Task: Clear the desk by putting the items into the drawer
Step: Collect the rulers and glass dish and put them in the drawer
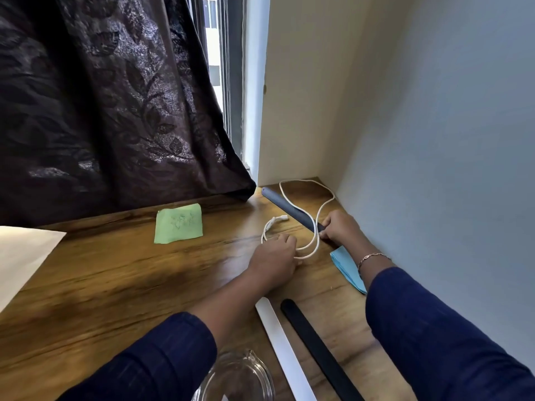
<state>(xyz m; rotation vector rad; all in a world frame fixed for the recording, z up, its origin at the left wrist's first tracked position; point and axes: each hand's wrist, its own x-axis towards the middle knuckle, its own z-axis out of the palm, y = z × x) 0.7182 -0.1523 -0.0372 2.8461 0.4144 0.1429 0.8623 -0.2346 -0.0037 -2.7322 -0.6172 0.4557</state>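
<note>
- nearest the lens, a clear glass vessel (pixel 240 374) is seen at the bottom edge, with a white strip (pixel 282 345) and a black strip (pixel 315 342) laid side by side just beyond it, apart from each other.
- the left hand (pixel 275 256) is set down on the desk (pixel 115 285) with its fingers curled over the near coils of a white cord (pixel 276 220); the coils appear to be pinched against the wood.
- the right hand (pixel 340 227) is closed round the near end of a grey rod (pixel 285 205), close to the wall.
- the rod's long axis runs from that grip away toward the far corner by the curtain (pixel 101 96), and it is crossed by the cord just ahead of the right fingers.
- the cord's slack loop lies beyond both hands, in the corner; its coiled part is nearer the left hand.
- it is judged that the cord must be drawn clear of the rod before either can be lifted alone (a snag is likely otherwise).
- a blue folded paper (pixel 346 267) is partly covered by the right wrist; a green note (pixel 179 224) lies well apart to the left.
- the drawer is not in view.
</note>
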